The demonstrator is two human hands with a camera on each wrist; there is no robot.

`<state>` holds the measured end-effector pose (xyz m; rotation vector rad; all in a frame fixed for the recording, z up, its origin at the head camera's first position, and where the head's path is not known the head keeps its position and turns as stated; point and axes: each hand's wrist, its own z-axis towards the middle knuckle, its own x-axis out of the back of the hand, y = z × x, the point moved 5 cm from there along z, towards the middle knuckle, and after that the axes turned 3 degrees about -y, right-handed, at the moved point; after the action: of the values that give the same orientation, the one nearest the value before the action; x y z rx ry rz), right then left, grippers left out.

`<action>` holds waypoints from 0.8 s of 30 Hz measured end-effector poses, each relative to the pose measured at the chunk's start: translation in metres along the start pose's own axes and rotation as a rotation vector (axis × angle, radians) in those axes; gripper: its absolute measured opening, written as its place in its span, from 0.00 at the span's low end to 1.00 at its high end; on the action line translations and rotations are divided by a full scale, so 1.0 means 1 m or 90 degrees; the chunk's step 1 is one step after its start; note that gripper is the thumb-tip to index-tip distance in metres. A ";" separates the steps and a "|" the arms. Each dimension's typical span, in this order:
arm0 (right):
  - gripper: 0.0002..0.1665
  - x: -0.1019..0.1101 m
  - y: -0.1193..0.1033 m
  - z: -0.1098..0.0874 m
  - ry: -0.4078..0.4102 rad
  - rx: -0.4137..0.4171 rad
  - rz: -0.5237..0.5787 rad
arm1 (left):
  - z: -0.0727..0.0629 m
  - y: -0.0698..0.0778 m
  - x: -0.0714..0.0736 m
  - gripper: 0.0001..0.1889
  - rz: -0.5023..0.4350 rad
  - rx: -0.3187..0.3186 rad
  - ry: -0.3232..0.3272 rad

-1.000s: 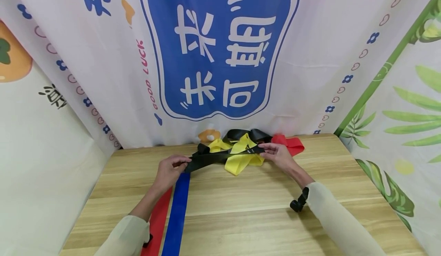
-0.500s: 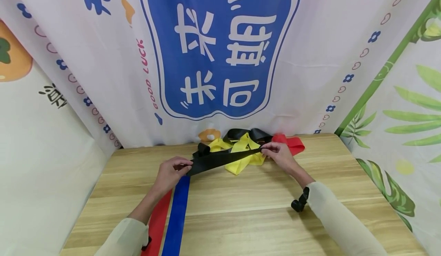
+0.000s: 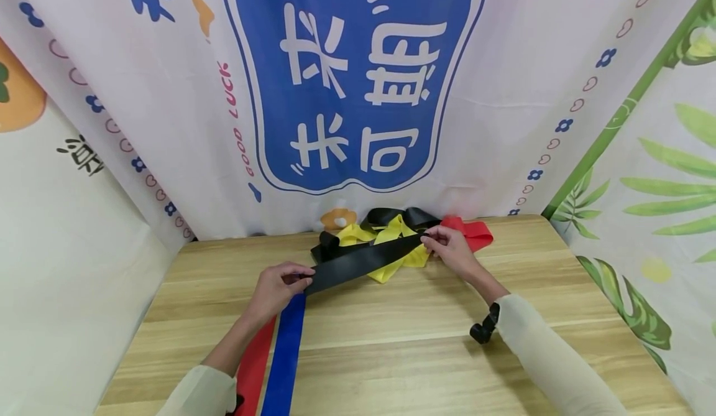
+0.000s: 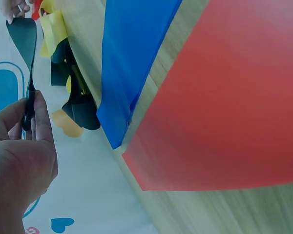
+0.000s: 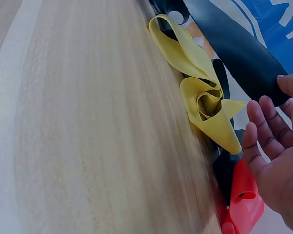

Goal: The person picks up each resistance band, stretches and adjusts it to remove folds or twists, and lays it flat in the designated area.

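A flat black rubber band (image 3: 363,262) stretches between my two hands above the table, slanting up toward the right. My left hand (image 3: 279,286) pinches its left end between thumb and fingers, over the far end of a flat blue band (image 3: 286,347). At the other end, my right hand (image 3: 452,249) pinches the band with thumb and fingertips, the remaining fingers loosely curled in the right wrist view. Behind the black band lies a heap with a crumpled yellow band (image 5: 205,97), more black bands (image 3: 422,218) and a red band (image 3: 472,234).
Beside the blue band, a wide red band (image 4: 224,97) lies flat on the wooden table (image 3: 425,354) at the left. A printed white cloth (image 3: 503,155) hangs along the table's back edge. A black wrist strap (image 3: 485,328) hangs from my right sleeve.
My left hand has lowered slightly toward me, and the black band has turned so its broad face shows more. My right hand has stayed almost in place.
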<state>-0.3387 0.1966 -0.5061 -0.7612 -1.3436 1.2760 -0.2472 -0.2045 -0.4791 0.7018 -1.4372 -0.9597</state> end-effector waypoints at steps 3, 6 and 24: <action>0.13 0.000 0.000 0.000 -0.011 0.000 0.008 | -0.004 0.000 0.001 0.08 -0.015 0.009 -0.004; 0.12 -0.001 0.000 -0.001 -0.029 -0.001 0.005 | -0.009 -0.001 0.002 0.08 -0.028 0.015 -0.006; 0.10 -0.012 -0.008 -0.002 -0.086 0.020 -0.012 | -0.033 -0.003 0.010 0.09 -0.046 0.043 -0.019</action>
<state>-0.3321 0.1841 -0.5025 -0.6491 -1.4309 1.3505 -0.2159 -0.2197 -0.4786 0.7959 -1.4850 -0.9847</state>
